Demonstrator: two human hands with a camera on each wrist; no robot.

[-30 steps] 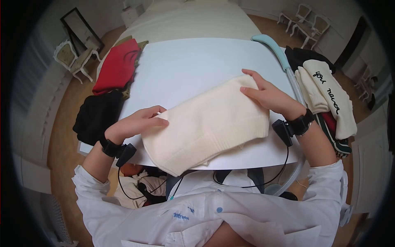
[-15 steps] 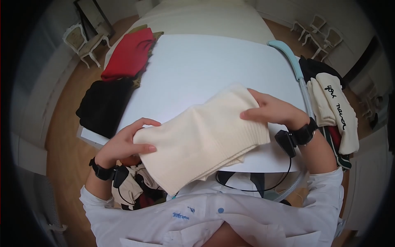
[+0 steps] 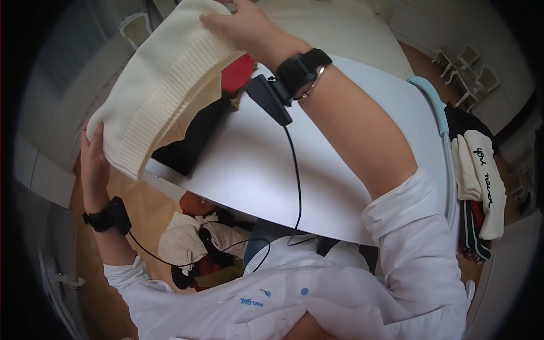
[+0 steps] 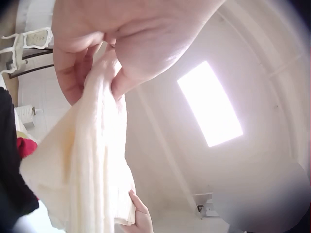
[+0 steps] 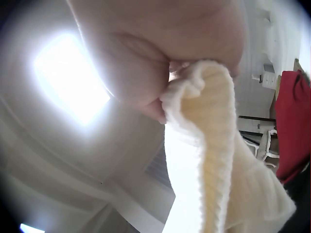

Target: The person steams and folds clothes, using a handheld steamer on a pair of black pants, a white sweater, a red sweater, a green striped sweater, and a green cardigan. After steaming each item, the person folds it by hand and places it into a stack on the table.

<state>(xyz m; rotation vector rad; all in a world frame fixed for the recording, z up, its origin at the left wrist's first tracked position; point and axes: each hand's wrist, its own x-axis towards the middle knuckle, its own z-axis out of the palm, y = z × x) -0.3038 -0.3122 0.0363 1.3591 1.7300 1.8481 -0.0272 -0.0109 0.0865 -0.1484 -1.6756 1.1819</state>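
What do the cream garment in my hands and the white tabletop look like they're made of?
The cream garment seems a soft, matte knit, going by its ribbed band and fuzzy edge; wool or acrylic, I can't tell. The white tabletop looks smooth with a faint sheen, perhaps laminate or painted board, as no grain shows.

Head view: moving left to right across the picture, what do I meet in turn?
The left grip → the ribbed cream knit → the right grip → the pale blue curved handle → the cream garment with black lettering.
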